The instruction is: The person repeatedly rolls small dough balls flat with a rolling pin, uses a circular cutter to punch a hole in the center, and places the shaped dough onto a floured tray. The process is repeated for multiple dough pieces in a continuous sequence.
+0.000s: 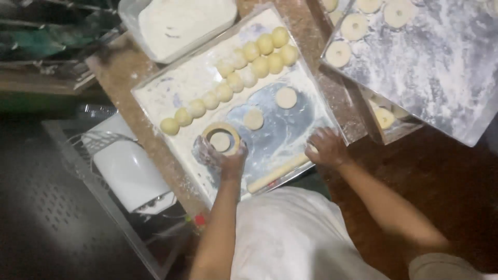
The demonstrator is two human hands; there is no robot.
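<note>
Currently, head view: left hand (220, 155) grips a tan round ring cutter (222, 136) pressed around a flattened pale dough disc (220, 141) on the floured metal tray (181, 88). Right hand (326, 147) rests clenched over a wooden rolling pin (275, 173) at the tray's edge. Step judged: cutting; lifting the cutter cleanly comes next.

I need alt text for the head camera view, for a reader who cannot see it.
A person's left hand presses a round cutter ring around a flat dough disc on a floured metal tray; the right hand rests at a rolling pin. Dough balls line the tray.
</note>
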